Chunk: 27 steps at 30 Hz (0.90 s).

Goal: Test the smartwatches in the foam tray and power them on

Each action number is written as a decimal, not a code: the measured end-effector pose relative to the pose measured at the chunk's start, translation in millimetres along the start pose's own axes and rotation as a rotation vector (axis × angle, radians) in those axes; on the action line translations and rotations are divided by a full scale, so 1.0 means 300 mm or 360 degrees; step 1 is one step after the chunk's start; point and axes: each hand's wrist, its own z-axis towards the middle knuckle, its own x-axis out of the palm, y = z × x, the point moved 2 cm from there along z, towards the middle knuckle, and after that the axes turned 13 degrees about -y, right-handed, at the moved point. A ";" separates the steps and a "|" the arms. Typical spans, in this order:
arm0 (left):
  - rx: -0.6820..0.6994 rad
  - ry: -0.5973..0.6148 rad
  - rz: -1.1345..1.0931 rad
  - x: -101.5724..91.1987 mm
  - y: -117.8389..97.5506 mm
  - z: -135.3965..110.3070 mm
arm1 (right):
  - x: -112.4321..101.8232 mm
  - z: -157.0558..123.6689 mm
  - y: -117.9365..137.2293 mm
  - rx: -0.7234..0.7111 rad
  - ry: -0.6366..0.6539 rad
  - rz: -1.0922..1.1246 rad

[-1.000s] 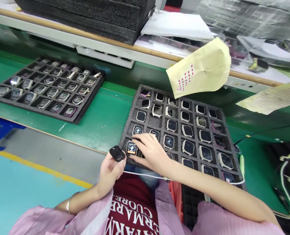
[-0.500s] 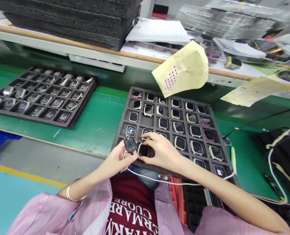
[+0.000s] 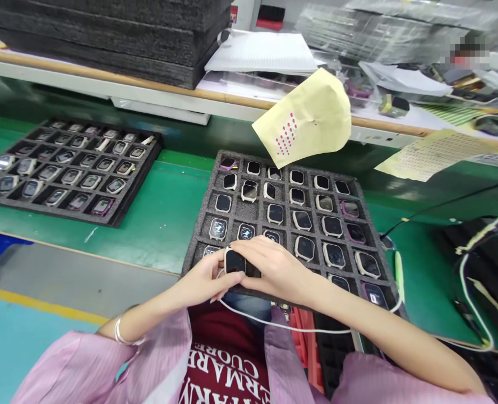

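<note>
My left hand (image 3: 204, 279) and my right hand (image 3: 277, 268) meet at the near edge of a black foam tray (image 3: 236, 210) filled with several small watch bodies. Together they pinch one watch body with a dark screen (image 3: 234, 262), held just above the tray's front row. The left fingers close on its left side and underside; a charging piece seen there earlier is hidden behind the watch. The right fingers curl over its right side. A thin white cable (image 3: 249, 317) runs from under the hands across my lap.
A second foam tray (image 3: 118, 207) of watch bodies lies at the left on the green belt (image 3: 165, 207). A yellow sheet with red dots (image 3: 305, 120) hangs over the near tray's far edge. Stacked foam trays (image 3: 106, 33), papers and cables (image 3: 480, 269) surround the bench.
My right hand lifted a watch body out of the tray's front row and brought it to the left hand's small black piece. Both hands now hold them together. The view shifted left.
</note>
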 end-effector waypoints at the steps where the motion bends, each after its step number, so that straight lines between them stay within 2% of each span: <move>1: 0.0004 -0.0018 -0.0007 0.000 0.004 0.001 | 0.002 -0.002 -0.005 -0.0007 -0.0015 0.0001; 6: 0.0019 -0.0126 -0.0169 0.004 0.022 -0.002 | 0.019 -0.014 -0.016 -0.0089 -0.0134 0.0056; 9: 0.0037 -0.0168 -0.0216 0.013 0.012 -0.011 | 0.018 -0.016 -0.012 -0.0118 -0.0134 0.0065; 19: 0.0003 -0.0281 -0.0147 0.022 -0.020 -0.022 | 0.045 -0.045 -0.041 -0.0068 -0.0292 0.0199; 27: -0.0040 -0.0208 -0.0047 0.019 0.002 -0.025 | 0.047 -0.045 -0.039 -0.0023 -0.0227 0.0131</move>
